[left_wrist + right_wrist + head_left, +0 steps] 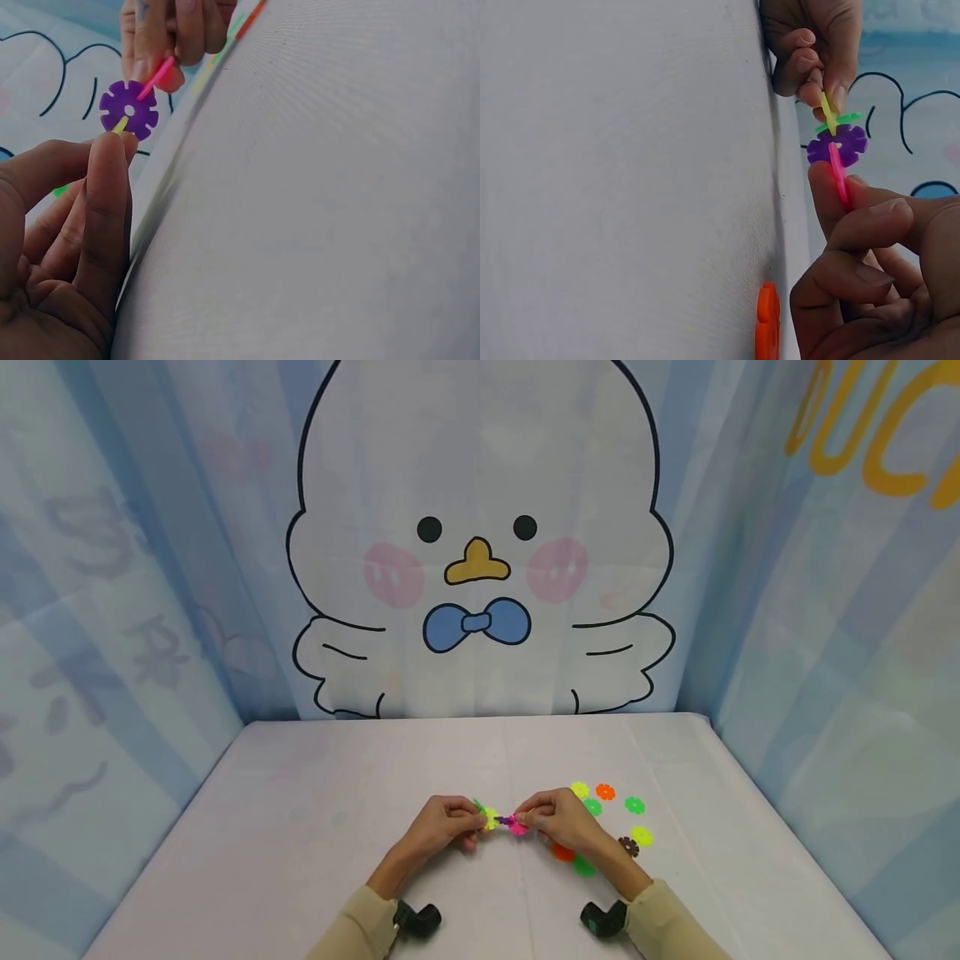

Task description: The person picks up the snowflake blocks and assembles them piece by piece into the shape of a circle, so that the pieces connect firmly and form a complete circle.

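Note:
Between my two hands is a short chain of notched, flower-shaped plastic discs, held just above the table. My left hand (450,820) pinches the yellow disc (491,819) with thumb and forefinger; a green disc (847,118) joins on beside it. In the middle sits a purple disc (129,110), with the yellow one slotted into one side and a pink disc (838,172) into the other. My right hand (558,818) pinches that pink disc between thumb and fingertip. In the head view the purple disc appears edge-on.
Loose discs lie to the right on the white table (337,777): orange (605,792), green (634,805), yellow (642,836), brown (628,847) and several others. Some lie partly behind the right hand and forearm. A printed curtain (480,677) stands behind the table.

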`<state>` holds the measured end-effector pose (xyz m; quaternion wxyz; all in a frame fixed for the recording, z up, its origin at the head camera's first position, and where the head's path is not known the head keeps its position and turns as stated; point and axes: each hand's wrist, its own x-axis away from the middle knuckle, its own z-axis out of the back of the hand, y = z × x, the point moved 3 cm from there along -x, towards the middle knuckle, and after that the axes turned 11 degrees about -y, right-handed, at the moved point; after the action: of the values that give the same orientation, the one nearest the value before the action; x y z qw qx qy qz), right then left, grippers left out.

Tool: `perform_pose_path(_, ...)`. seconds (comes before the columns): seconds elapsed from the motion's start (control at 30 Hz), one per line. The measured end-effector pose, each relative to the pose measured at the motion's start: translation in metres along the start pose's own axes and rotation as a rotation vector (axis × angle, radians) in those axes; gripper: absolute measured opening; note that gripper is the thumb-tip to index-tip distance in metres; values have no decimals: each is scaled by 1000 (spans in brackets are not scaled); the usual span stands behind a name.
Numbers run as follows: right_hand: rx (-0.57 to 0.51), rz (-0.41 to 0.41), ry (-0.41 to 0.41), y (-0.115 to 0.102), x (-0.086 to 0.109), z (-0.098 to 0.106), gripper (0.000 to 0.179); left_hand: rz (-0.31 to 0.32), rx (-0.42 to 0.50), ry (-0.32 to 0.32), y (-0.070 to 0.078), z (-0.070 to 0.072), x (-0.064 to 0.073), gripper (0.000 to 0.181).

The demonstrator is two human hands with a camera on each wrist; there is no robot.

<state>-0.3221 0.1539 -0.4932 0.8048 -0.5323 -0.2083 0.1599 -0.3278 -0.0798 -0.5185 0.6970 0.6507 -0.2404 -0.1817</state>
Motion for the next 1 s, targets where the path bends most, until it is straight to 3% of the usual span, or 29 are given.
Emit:
perform_pose_path(0.47,155,12,-82,-4,2,1,17,10,4,43,-1,3,-1,25)
perform_pose_path(0.8,100,3,6,-5,-1,-2,19,50,-23,-73,3,-7,-1,29)
perform_pose_path(1.0,82,-27,19,-4,-3,-8,17,49,-85,-90,3,-11,-2,24)
